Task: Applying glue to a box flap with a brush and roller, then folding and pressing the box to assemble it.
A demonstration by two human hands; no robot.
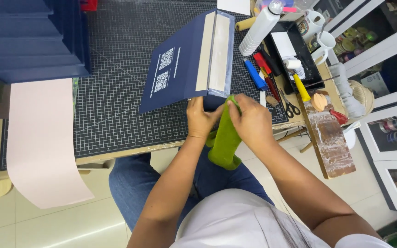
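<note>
A dark blue box [180, 64] with a pale inner spine stands tilted on the black gridded cutting mat [116, 92]. My left hand [201, 118] presses the box's near bottom edge. My right hand [252, 120] grips a green cloth [226, 138], pressed against the box's near corner. The cloth hangs down over the table edge toward my lap.
A stack of dark blue boxes [28, 36] sits at the back left. A long pale pink paper sheet [40, 142] hangs off the table. At right lie a white bottle [259, 28], black tray [299, 55] with a roller, scissors [291, 106], blue and red tools, and a glue-stained board [331, 144].
</note>
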